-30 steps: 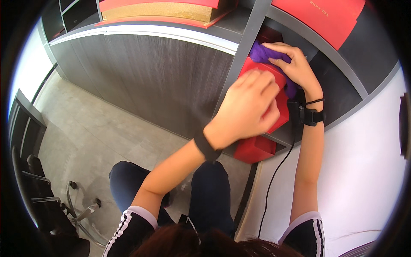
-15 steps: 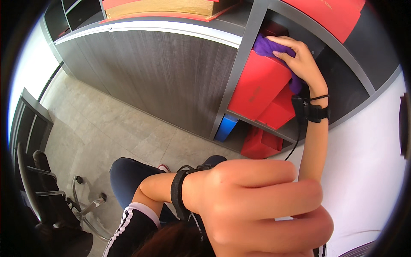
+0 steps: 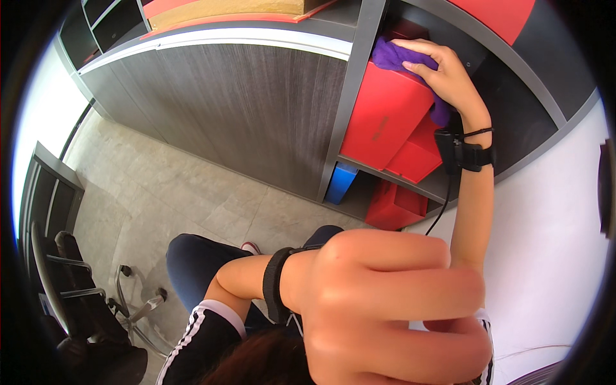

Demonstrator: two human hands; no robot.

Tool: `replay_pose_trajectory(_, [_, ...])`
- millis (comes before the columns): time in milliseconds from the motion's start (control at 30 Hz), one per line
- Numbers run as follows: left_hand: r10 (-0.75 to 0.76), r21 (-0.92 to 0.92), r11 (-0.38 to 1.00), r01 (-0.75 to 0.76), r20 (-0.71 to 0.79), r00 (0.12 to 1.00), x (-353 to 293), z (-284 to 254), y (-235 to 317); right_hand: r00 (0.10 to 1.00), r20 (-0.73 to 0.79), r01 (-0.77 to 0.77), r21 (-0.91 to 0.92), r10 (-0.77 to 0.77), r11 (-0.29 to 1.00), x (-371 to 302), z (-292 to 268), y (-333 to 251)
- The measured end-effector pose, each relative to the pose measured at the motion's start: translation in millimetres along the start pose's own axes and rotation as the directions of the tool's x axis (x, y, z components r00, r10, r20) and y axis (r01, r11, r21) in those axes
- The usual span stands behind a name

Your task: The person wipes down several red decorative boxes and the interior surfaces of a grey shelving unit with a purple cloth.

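Observation:
My right hand (image 3: 449, 74) reaches into an open shelf compartment and grips a purple cloth (image 3: 393, 56) between thumb and fingers. The cloth lies over the top of a tall red box (image 3: 388, 115), and part of it hangs down by the box's right side. A black strap with a small device and a cable is on that wrist. Close in front of the view is my left hand (image 3: 385, 301), its fingers curled in. Its palm side is hidden, so I cannot see whether anything is in it.
Beside the tall box stands another red box (image 3: 417, 154). Below are a blue box (image 3: 341, 183) and a red container (image 3: 396, 206). A grey shelf divider (image 3: 351, 96) borders the compartment on the left. An office chair (image 3: 83, 282) stands at lower left, and a white wall (image 3: 545, 244) at right.
My right hand and the purple cloth have shifted slightly up and left in the picture, still on the red box's top. The whole view has moved a little. My left hand stays curled.

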State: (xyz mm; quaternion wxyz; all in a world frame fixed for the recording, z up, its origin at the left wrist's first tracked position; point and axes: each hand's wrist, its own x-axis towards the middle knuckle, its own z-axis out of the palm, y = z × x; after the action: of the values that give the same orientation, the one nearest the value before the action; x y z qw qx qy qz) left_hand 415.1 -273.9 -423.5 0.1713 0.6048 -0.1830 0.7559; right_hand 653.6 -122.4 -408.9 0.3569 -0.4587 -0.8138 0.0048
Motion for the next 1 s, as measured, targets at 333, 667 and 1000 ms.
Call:
replay_pose_trajectory(333, [-0.020,0.068,0.998,0.017,0.048,0.999,6,-3,2,0.999,-0.017,0.031,0.007,-0.031,0.999,1,0,1])
replay_pose_trajectory(667, [-0.027,0.070,0.997,0.023,0.058,0.998,11,-11,5,0.997,0.018,-0.073,0.026,0.073,0.997,3,1,-15])
replay_pose_trajectory(1000, [-0.188,-0.470,0.873,0.132,-0.075,0.979,11,-39,22,0.997,-0.022,-0.068,0.061,0.069,0.996,-4,3,-2])
